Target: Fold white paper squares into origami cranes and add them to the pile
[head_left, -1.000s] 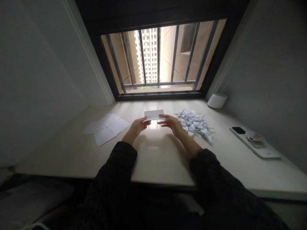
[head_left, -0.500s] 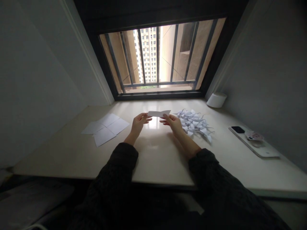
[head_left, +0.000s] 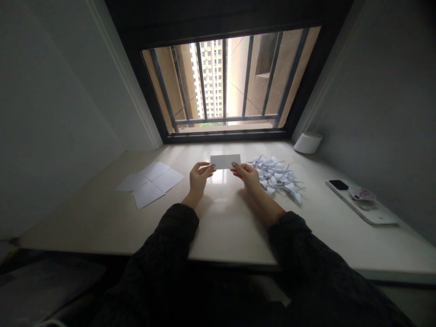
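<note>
2 bare hands hold 1 small white paper strip (head_left: pixel 225 161) up over the pale tabletop (head_left: pixel 221 231), roughly mid-table, its long side running L to R. L hand (head_left: pixel 198 178) pinches the strip's L end btwn thumb & fingers; R hand (head_left: pixel 250 177) does the same nr the R end, thumb on the near face. A faint vertical line shows nr the strip's middle (poss. a crease, can't tell). Just beyond the R hand, on its R, lies a heap of folded white paper pieces (head_left: pixel 275 175) w/ thin pointed ends. Well to the L, flat white sheets (head_left: pixel 156 181) lie on the table, some edges overlapping. Far R: a white phone (head_left: pixel 378 217), camera side up, w/ a round pinkish attachment (head_left: pixel 363 194); behind it, a white rounded object (head_left: pixel 308 143) nr the barred window (head_left: pixel 225 135).
</note>
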Tool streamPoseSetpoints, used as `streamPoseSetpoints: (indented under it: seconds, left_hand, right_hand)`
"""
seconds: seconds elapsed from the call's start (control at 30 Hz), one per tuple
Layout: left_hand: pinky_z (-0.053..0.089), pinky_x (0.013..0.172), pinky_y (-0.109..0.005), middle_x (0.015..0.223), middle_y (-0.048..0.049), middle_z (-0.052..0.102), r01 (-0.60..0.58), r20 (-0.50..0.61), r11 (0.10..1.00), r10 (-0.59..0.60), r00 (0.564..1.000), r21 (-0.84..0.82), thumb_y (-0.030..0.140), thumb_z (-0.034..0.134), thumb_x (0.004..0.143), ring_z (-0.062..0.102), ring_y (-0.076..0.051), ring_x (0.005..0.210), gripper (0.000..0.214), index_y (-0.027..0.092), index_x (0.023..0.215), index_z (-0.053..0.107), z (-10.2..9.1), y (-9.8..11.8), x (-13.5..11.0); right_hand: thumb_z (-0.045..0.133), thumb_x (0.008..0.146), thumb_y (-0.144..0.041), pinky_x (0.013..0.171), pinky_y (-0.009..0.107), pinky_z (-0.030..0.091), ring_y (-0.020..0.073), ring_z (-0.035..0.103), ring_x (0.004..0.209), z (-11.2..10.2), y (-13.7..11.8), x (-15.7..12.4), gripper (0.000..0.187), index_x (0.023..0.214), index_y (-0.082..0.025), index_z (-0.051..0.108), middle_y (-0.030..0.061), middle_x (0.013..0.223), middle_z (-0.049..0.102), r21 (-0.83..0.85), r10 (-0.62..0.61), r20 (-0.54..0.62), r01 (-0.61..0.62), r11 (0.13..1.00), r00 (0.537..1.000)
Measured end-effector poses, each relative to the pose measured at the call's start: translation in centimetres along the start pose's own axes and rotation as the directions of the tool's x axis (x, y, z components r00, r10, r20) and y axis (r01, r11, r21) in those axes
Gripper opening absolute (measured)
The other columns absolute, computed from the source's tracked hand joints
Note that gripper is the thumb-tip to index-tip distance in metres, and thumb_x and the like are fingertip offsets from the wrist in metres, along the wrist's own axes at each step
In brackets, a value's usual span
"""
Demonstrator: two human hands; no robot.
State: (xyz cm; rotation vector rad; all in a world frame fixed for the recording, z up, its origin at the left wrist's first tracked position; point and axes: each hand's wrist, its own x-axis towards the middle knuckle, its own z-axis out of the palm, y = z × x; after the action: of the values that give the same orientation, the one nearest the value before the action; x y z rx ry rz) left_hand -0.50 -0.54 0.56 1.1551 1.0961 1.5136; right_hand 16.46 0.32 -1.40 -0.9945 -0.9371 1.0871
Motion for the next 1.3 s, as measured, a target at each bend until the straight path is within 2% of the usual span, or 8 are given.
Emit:
streamPoseSetpoints:
  seconds: [0.13, 0.33, 0.43, 0.53, 0.6, 0.8, 1.0, 1.3]
  left_hand:
    - [0.051, 0.074, -0.031, 0.094, -0.0098, 0.071, 0.011, 0.016, 1.0, -0.011, 1.0, -0.012, 0.041, 0.077, 0.062, 0.069, -0.019, 0.083, 0.055, 0.018, 0.107, 0.054, -0.3, -0.4, 0.2]
    - [0.051, 0.07, -0.03, 0.094, -0.0115, 0.07, 0.108, 0.083, 0.99, -0.116, 0.99, 0.092, 0.039, 0.077, 0.063, 0.067, -0.021, 0.086, 0.057, 0.017, 0.11, 0.053, -0.4, -1.0, 0.5]
    - [0.051, 0.074, -0.031, 0.105, -0.0122, 0.067, -0.028, 0.051, 0.982, 0.019, 0.999, 0.186, 0.038, 0.077, 0.065, 0.065, -0.022, 0.094, 0.059, 0.02, 0.115, 0.052, -0.2, -0.2, 0.0]
    - [0.048, 0.086, -0.034, 0.122, -0.0086, 0.061, -0.258, 0.077, 0.905, 0.247, 0.966, 0.339, 0.04, 0.074, 0.068, 0.057, -0.024, 0.113, 0.056, 0.027, 0.119, 0.054, 0.0, 1.2, -0.8]
    - [0.046, 0.09, -0.034, 0.118, -0.0056, 0.064, -0.318, 0.118, 0.858, 0.296, 0.948, 0.404, 0.04, 0.071, 0.072, 0.058, -0.024, 0.112, 0.048, 0.03, 0.117, 0.059, 0.0, 1.8, -1.2]
    - [0.049, 0.072, -0.028, 0.085, -0.0036, 0.072, -0.306, 0.16, 0.82, 0.261, 0.952, 0.484, 0.045, 0.063, 0.079, 0.066, -0.02, 0.081, 0.035, 0.027, 0.108, 0.068, 0.1, 1.4, -1.4]
    - [0.05, 0.073, -0.029, 0.1, -0.0034, 0.072, -0.318, 0.113, 0.838, 0.3, 0.947, 0.443, 0.043, 0.064, 0.077, 0.066, -0.02, 0.084, 0.031, 0.026, 0.102, 0.072, 0.3, 1.0, -1.4]
    - [0.047, 0.066, -0.026, 0.096, -0.0012, 0.073, -0.352, 0.099, 0.787, 0.353, 0.931, 0.506, 0.041, 0.064, 0.079, 0.065, -0.018, 0.077, 0.029, 0.028, 0.103, 0.071, 0.2, 0.8, -1.4]
  right_hand:
    - [0.077, 0.058, -0.047, 0.071, 0.031, 0.056, 0.0195, 0.07, 0.075, 0.1, 0.0, -0.1, 0.036, 0.074, -0.018, 0.062, 0.0039, 0.073, 0.071, 0.021, -0.034, -0.063, 0.035, 0.999, 0.997]
    - [0.077, 0.057, -0.045, 0.066, 0.031, 0.054, 0.0176, 0.068, 0.066, 0.0, -0.1, -0.1, 0.046, 0.09, -0.019, 0.058, 0.0016, 0.068, 0.07, -0.007, -0.108, -0.131, 0.108, 0.994, 0.986]
    - [0.076, 0.06, -0.047, 0.067, 0.03, 0.053, 0.0174, 0.067, 0.067, 0.1, -0.4, -0.3, 0.045, 0.091, -0.02, 0.057, -0.0005, 0.065, 0.068, -0.077, -0.18, -0.081, 0.173, 0.982, 0.98]
    - [0.075, 0.061, -0.048, 0.067, 0.03, 0.052, 0.0175, 0.067, 0.067, 0.4, -0.7, -0.9, 0.043, 0.09, -0.022, 0.058, -0.0003, 0.067, 0.069, -0.129, -0.198, 0.034, 0.201, 0.971, 0.98]
    - [0.073, 0.062, -0.049, 0.067, 0.03, 0.052, 0.018, 0.067, 0.069, 0.7, -0.8, -1.3, 0.042, 0.09, -0.022, 0.059, 0.0003, 0.069, 0.07, -0.17, -0.189, 0.099, 0.204, 0.964, 0.977]
    - [0.073, 0.062, -0.048, 0.066, 0.031, 0.052, 0.0183, 0.067, 0.067, 1.0, -0.7, -1.4, 0.04, 0.091, -0.023, 0.06, 0.0, 0.068, 0.069, -0.173, -0.201, 0.118, 0.219, 0.96, 0.973]
    - [0.072, 0.063, -0.049, 0.068, 0.032, 0.054, 0.0179, 0.067, 0.068, 1.1, -1.0, -1.6, 0.043, 0.096, -0.023, 0.063, 0.0, 0.07, 0.07, -0.159, -0.213, 0.091, 0.225, 0.961, 0.973]
    - [0.072, 0.066, -0.048, 0.067, 0.033, 0.054, 0.0178, 0.066, 0.066, 1.2, -1.0, -1.8, 0.038, 0.091, -0.019, 0.068, 0.0022, 0.068, 0.07, -0.103, -0.236, 0.06, 0.241, 0.965, 0.97]
